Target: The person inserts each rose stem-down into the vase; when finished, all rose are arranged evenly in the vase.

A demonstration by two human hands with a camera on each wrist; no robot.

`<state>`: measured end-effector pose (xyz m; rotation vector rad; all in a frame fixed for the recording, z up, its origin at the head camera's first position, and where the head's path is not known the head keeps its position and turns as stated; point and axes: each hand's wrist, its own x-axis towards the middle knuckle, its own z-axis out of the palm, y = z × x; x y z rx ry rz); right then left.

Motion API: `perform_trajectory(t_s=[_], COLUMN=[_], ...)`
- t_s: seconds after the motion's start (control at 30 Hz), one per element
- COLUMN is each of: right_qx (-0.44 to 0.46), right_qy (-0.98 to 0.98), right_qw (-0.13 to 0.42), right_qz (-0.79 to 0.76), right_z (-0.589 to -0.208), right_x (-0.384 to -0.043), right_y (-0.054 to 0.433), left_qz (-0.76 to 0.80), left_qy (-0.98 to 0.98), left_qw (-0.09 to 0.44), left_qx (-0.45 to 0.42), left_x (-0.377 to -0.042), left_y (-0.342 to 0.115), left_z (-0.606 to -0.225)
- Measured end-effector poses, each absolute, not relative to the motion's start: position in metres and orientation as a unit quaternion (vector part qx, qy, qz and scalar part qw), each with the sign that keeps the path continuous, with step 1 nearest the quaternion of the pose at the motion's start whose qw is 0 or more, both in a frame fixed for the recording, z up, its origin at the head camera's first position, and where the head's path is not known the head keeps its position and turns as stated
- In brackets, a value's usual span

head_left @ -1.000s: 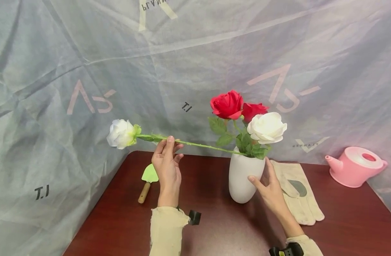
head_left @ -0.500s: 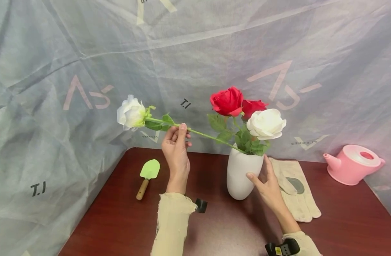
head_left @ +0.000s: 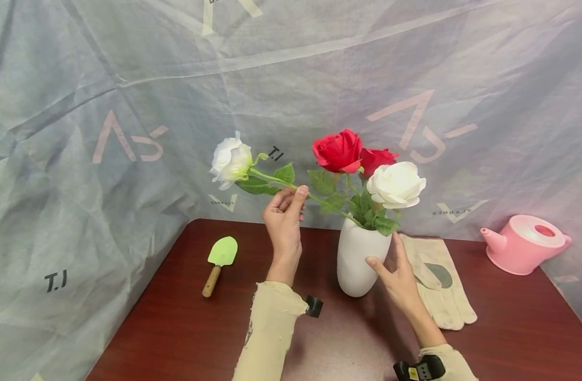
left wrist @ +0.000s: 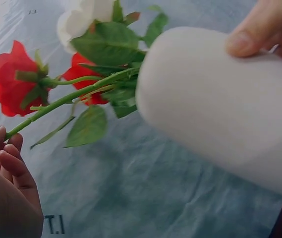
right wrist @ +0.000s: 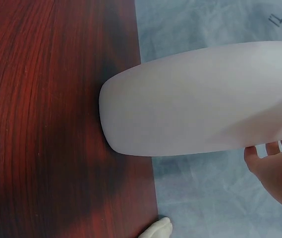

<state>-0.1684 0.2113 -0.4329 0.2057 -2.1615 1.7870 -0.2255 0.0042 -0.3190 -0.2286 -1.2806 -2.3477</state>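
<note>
My left hand [head_left: 285, 225] pinches the green stem of a white rose [head_left: 231, 161], whose bloom leans out to the left. The stem slants down to the mouth of a white vase [head_left: 362, 259]. In the left wrist view, the left hand [left wrist: 9, 183] holds the stem away from the vase [left wrist: 220, 99]. My right hand [head_left: 402, 278] grips the upright vase on its right side, thumb in front. Two roses, a red rose [head_left: 337, 151] and another white rose [head_left: 397, 185], stand in it with a second red rose [head_left: 379, 160] partly hidden behind. The stem's lower end is hidden.
A green trowel [head_left: 219, 262] with a wooden handle lies on the left of the dark red table [head_left: 176, 328]. Pale work gloves [head_left: 443, 296] lie just right of the vase. A pink watering can [head_left: 524, 246] stands at the far right. A grey cloth [head_left: 153, 79] hangs behind.
My left hand has moved right and up with the white rose, so its bloom is higher and nearer the vase and the stem is steeper. The right hand stays on the vase.
</note>
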Motion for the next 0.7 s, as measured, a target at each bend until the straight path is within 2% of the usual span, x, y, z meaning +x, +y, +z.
perform_trajectory(t_s=[0.23, 0.7], right_qx=[0.072, 0.075], right_qy=[-0.755, -0.756], right_qw=[0.162, 0.163], right_qz=[0.631, 0.630], right_z=[-0.434, -0.434], right_x=[-0.170, -0.169], right_y=[0.211, 0.210], left_qz=[-0.853, -0.829], left_qy=[-0.471, -0.517], left_qw=[0.216, 0.195], left_qx=[-0.068, -0.090], left_x=[-0.224, -0.220], left_y=[0.014, 0.032], left_z=[-0.329, -0.333])
